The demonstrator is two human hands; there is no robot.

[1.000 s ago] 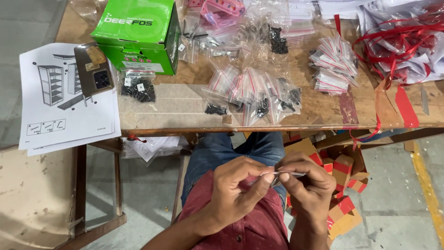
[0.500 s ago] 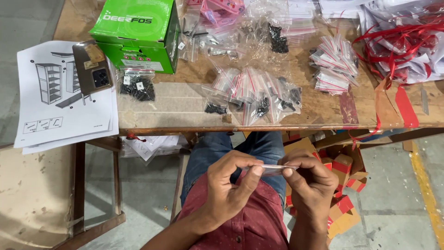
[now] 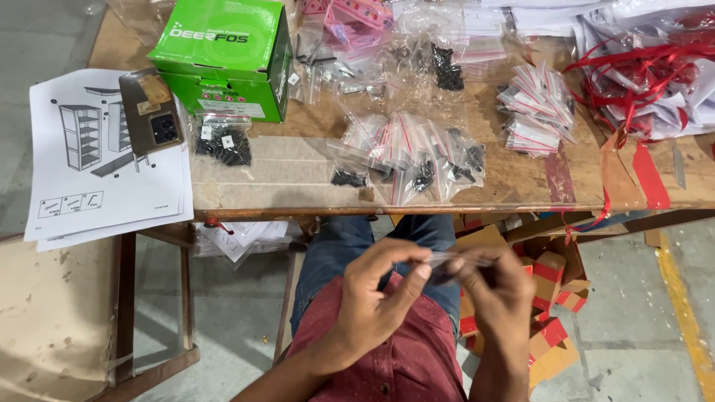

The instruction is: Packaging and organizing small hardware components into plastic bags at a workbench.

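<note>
Right now both sets of fingertips pinch a small clear plastic bag [image 3: 456,260], its long axis running side to side between left hand [image 3: 372,301] and right hand [image 3: 497,294], above the lap, well short of the wooden table [image 3: 298,175] and its packets [image 3: 417,152].

Both hands sit close to the body, below the edge of the brown wooden table [image 3: 298,179]. The left hand [image 3: 376,301] and the right hand [image 3: 499,294] pinch a small clear plastic bag [image 3: 454,259] between them. On the table, the green cardboard box [image 3: 223,56] stands left of the pile of clear little bags [image 3: 417,152]. The white paper sheet [image 3: 97,164] lies furthest left, with a phone [image 3: 151,112] on it.
</note>
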